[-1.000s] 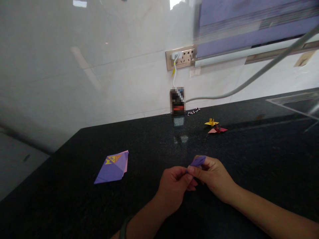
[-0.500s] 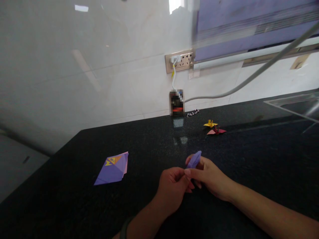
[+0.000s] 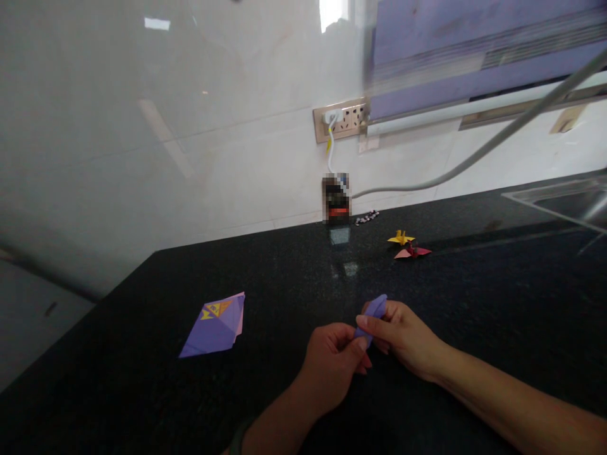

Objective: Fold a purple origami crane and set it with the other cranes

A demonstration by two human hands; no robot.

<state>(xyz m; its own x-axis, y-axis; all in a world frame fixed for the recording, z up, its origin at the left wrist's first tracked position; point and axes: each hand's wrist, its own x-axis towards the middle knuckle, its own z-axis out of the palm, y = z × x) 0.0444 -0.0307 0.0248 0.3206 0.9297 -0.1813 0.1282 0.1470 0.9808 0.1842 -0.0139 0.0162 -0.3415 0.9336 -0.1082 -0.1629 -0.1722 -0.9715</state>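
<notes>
A small folded piece of purple origami paper [image 3: 378, 306] is held between both hands over the dark countertop. My left hand [image 3: 332, 360] pinches its lower end between thumb and fingers. My right hand [image 3: 397, 332] grips it higher up, thumb on the near face and fingers behind. The paper's upper tip sticks out above the right fingers; much of the rest is covered by the hands. To the left lies a stack of purple and pink paper [image 3: 211, 328] with a yellow and orange pattern near its top.
A yellow paper crane [image 3: 401, 238] and a red-pink paper crane [image 3: 413, 252] stand at the back right. Behind them lie a patterned strip [image 3: 367, 218] and a blurred-out dark box [image 3: 336, 199] against the wall. A grey cable [image 3: 455, 174] crosses the right side below the wall socket [image 3: 340, 119].
My right thumb has moved up along the purple paper, so more of its lower part shows between the hands. The view has shifted very slightly.
</notes>
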